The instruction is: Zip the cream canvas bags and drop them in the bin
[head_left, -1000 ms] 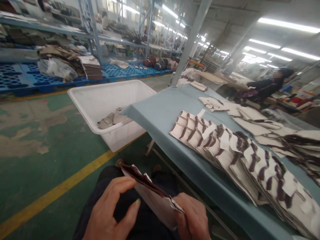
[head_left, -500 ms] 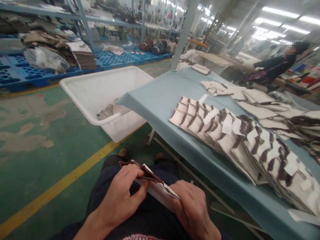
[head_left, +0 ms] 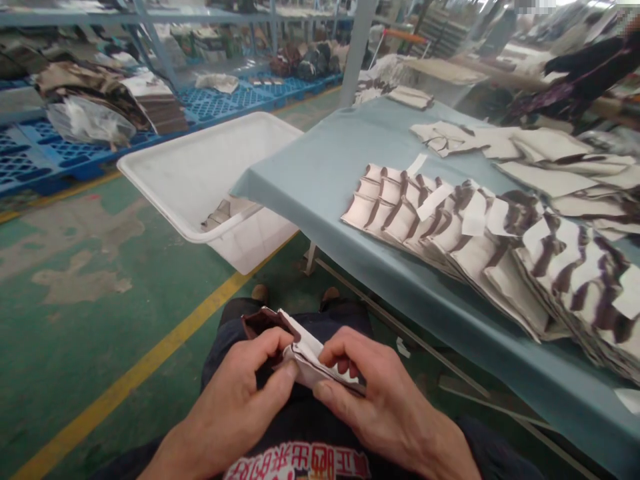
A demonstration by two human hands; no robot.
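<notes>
Bright, even overhead light with soft shadows; far background blurred, and wide-angle distortion bends the edges.

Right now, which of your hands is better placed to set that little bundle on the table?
Probably the right hand. Both hands pinch the bundle over the lap, but the table with its rows of pieces lies on the right side, while the left hand sits farther from it.
</notes>
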